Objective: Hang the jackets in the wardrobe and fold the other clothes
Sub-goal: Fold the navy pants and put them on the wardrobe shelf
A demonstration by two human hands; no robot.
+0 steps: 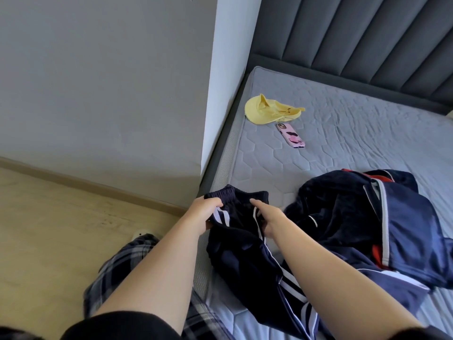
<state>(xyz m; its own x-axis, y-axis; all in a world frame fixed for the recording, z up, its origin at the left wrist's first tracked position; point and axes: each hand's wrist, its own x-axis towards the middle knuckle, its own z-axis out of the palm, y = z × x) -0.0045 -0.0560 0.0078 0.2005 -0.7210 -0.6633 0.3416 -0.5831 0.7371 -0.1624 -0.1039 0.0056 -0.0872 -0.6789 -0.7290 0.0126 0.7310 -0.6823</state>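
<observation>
Dark navy track trousers (241,251) with white side stripes lie over the near left corner of the grey mattress (331,148). My left hand (202,213) grips the elastic waistband at its left end. My right hand (268,218) pinches the waistband at its right side, thumb on top. To the right lies a crumpled heap of navy clothes (362,222), with a blue jacket with red and white trim on top.
A yellow cap (267,112) and a pink-cased phone (291,135) lie further up the mattress. A dark padded headboard (367,40) runs behind. A grey wall (110,94) and wooden floor (49,229) are on the left, beside my checked trouser leg.
</observation>
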